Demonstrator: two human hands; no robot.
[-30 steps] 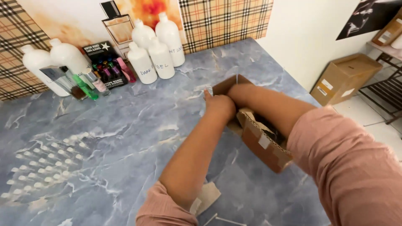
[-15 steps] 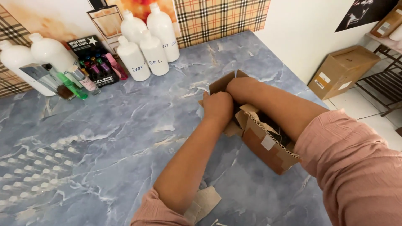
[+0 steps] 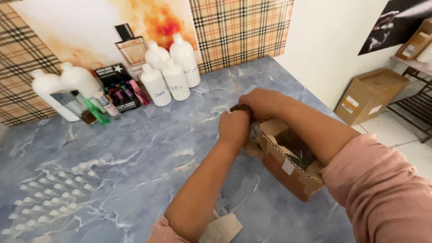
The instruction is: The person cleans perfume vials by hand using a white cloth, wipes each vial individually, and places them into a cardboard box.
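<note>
Two hands pinch small dark object [image 3: 241,108] above open cardboard box [image 3: 288,164]; left hand [image 3: 234,127], right hand [image 3: 261,102] grips closed.

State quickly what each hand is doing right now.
Left hand: closed on a small dark item above the cardboard box.
Right hand: closed on the same dark item.
</note>
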